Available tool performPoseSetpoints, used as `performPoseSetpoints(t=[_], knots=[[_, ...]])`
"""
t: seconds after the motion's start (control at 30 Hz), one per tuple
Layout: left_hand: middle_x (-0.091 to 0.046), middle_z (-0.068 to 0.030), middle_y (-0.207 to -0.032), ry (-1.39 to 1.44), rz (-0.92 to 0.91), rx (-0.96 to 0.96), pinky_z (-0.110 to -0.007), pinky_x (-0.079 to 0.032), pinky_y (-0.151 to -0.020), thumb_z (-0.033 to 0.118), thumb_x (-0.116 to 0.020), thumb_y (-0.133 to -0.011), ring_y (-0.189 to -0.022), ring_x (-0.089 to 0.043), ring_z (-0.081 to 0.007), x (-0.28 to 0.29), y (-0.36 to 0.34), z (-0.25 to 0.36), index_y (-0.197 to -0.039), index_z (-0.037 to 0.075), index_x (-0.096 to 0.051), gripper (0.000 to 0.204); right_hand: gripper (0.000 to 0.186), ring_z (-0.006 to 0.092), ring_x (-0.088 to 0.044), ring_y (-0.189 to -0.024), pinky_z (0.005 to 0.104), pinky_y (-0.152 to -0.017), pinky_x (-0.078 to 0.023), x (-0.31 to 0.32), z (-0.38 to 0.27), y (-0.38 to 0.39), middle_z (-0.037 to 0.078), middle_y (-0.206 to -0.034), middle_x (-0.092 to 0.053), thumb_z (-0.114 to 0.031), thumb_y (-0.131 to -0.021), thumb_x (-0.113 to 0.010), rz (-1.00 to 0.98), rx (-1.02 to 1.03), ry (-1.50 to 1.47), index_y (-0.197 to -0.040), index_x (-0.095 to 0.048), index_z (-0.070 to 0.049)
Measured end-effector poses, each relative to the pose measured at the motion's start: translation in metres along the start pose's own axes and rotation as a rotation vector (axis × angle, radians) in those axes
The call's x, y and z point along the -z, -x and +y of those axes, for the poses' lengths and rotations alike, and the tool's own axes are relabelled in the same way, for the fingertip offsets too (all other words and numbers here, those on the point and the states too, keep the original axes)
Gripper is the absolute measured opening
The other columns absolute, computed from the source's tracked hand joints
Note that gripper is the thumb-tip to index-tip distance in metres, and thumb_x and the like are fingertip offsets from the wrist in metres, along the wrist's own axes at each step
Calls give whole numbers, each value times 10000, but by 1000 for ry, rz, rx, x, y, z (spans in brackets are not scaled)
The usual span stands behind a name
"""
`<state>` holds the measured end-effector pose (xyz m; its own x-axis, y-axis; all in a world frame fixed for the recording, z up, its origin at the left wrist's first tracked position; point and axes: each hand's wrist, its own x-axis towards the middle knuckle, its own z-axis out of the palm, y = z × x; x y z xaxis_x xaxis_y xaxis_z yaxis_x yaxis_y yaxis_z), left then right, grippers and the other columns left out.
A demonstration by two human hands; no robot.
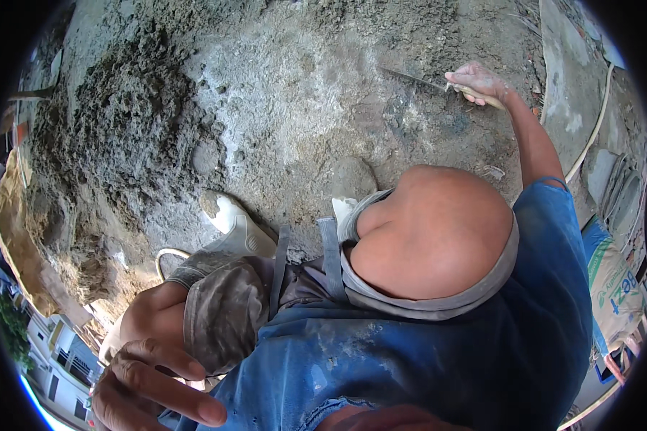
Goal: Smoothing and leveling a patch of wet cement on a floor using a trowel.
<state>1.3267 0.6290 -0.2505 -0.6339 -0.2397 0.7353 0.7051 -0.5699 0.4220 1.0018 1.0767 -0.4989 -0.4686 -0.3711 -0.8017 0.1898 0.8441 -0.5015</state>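
Note:
My right hand (476,80) is stretched out at the upper right, its fingers wrapped round the light handle of a trowel (413,77). The thin dark blade, seen nearly edge-on, points left, low over or touching the grey, gritty ground (302,108); I cannot tell which. At the lower left, close to the camera, my left hand (140,388) has its fingers apart and bent, with nothing visible in it. A dark heap of wet mortar (115,122) lies on the ground at the upper left.
My white boots (241,230) stand on the ground, caked with mud. A hose (593,147) runs along a grey slab (562,79) at the right. Below are stacked grey pieces (611,183) and a printed sack (617,291). A sand heap (14,215) lies far left.

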Motion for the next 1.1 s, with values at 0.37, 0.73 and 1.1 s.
performPoseSetpoints(t=[0.37,0.73,1.1], knots=[[-656,109,-1165,-464,-307,756,-384,-481,-827,375,-545,-978,-870,-682,-158,-26,-61,17,-1022,216,-644,192,368,80,-505,-453,234,-387,-404,78,-72,9,-7,-619,-541,-466,-1025,-542,532,324,-203,-897,-570,-122],[-678,53,-1023,-298,-416,837,-361,-456,-709,443,-663,-908,-741,-632,-156,-6,-88,-13,-896,210,-657,233,253,130,-525,-505,320,-455,-454,-189,3,81,12,-750,-539,-379,-1026,-566,259,-41,-1121,-1062,-503,-137],[-730,13,-907,-141,-594,938,-355,-424,-680,582,-779,-812,-652,-596,-132,37,-92,-51,-770,199,-663,403,339,147,-521,-427,345,-373,-451,-194,0,34,38,-664,-529,-420,-1024,-529,575,-212,-973,-998,-482,-85]])
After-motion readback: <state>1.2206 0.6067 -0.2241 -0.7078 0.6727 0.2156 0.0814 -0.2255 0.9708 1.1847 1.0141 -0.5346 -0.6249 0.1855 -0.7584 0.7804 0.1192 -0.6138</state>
